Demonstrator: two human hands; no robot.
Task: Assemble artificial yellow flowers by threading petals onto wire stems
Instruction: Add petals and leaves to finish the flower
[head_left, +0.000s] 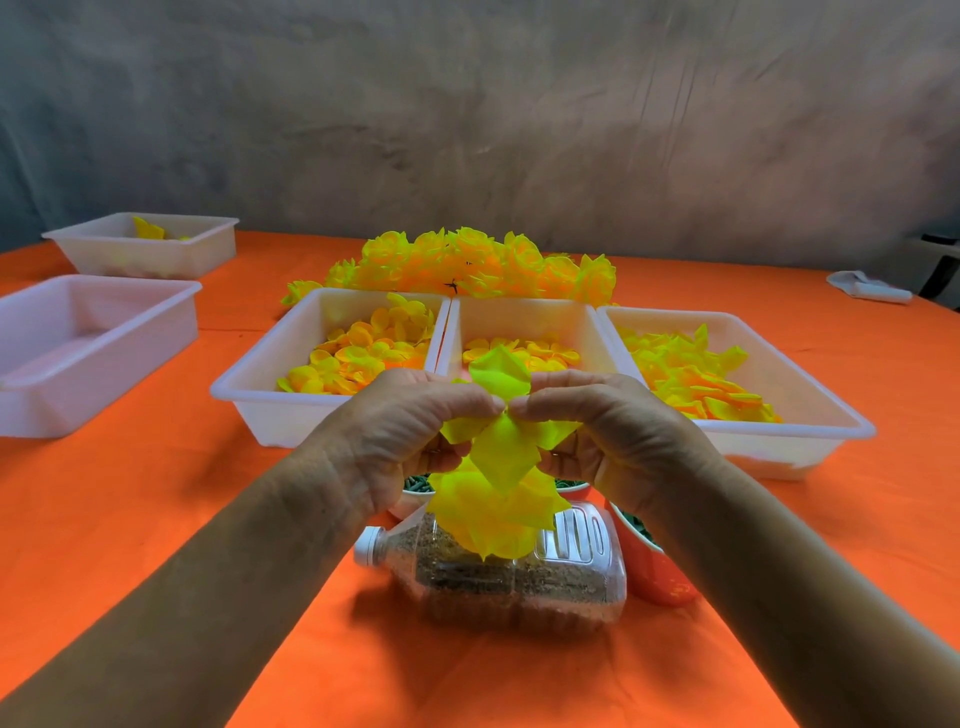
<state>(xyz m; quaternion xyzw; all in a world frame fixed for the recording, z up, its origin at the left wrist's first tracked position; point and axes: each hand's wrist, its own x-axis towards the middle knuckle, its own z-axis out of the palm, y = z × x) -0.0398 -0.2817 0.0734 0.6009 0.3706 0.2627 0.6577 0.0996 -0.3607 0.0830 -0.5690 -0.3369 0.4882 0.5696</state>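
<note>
Both hands pinch one cluster of yellow petals (501, 462) at its centre, held in the air over the near worktop: the left hand (400, 431) and right hand (613, 431) meet fingertip to fingertip, each grip clamped on the fabric. This likely steadies the centre for threading; no wire stem is visible.

The worktop (156, 493), covered in orange cloth, carries everything. Three white trays (270, 410) of loose yellow petals sit side by side just beyond the hands, probably for easy reach. Behind them lies a heap of finished yellow flowers (467, 265). Two more trays (78, 364) stand at far left. Below the hands, a clear plastic bottle (509, 577) lies on its side, seemingly holding something brown and granular. Beside it is an orange cup (654, 571) of green pieces.
</note>
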